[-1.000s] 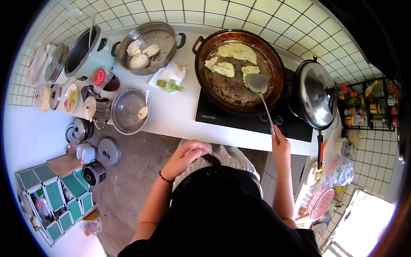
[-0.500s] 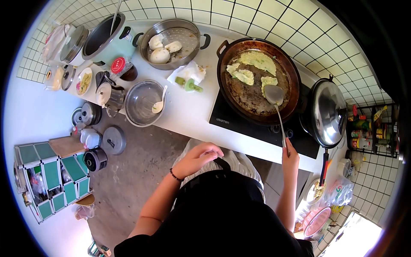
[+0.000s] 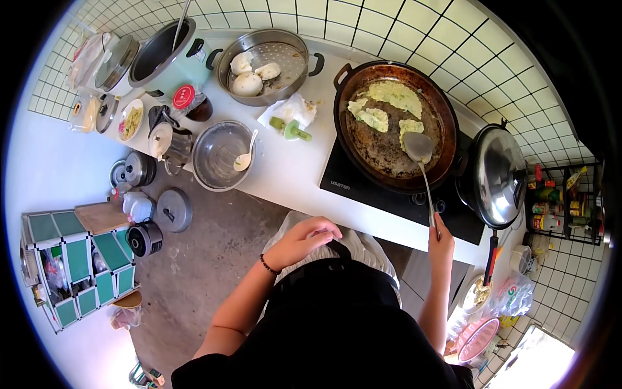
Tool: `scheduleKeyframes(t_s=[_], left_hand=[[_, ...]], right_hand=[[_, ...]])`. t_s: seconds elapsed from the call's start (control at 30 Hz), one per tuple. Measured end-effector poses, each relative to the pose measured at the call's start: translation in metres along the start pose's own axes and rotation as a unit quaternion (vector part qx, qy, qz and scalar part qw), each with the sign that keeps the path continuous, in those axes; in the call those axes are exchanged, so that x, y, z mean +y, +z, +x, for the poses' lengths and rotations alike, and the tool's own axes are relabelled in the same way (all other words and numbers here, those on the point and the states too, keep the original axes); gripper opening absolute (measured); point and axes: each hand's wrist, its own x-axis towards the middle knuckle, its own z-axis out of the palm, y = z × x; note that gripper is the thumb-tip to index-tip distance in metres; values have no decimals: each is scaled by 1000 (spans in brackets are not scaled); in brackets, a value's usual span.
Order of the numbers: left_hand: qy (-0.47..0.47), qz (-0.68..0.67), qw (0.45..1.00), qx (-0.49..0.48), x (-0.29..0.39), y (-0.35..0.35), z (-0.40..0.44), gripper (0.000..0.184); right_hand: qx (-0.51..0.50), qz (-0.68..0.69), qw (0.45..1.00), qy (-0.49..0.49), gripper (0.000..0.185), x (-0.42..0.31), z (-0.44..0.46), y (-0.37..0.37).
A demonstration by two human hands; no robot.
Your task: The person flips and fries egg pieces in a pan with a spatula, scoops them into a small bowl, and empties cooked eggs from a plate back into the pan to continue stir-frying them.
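My right hand (image 3: 442, 245) is wrapped round the handle of a metal spatula (image 3: 419, 148). The blade rests in a wide brown pan (image 3: 389, 162), against the lower edge of a small pale-green pancake piece (image 3: 411, 127). Farther back in the pan lie a larger pancake piece (image 3: 395, 96) and a crumpled one (image 3: 370, 117). At waist height, my left hand (image 3: 308, 238) is held in front of my apron, its fingers loosely bent and open, with nothing in them. A dark beaded bracelet circles that wrist.
Under the pan is a black induction cooker (image 3: 363, 185). A lidded pan (image 3: 497, 170) stands to its right. Leftward on the counter are a steel bowl (image 3: 210, 165) with a white spoon (image 3: 244, 159), a steamer pan (image 3: 285, 87) of white buns and a rice cooker (image 3: 172, 65).
The view has shifted slightly, so the counter things appear a little lower and to the right. The spatula stays at the small pancake piece; both hands keep nearly the same pose.
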Motion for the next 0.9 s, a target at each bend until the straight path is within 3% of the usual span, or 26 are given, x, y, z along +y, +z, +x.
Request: scheduleKeyframes(t_s=[0.5, 0.9], left_hand=[[-7, -19, 1000, -5, 1, 0, 0, 19], [17, -29, 999, 1, -7, 0, 2, 17]], right_hand=[[19, -5, 1000, -20, 37, 5, 1, 4], [6, -11, 999, 30, 35, -4, 1, -6]])
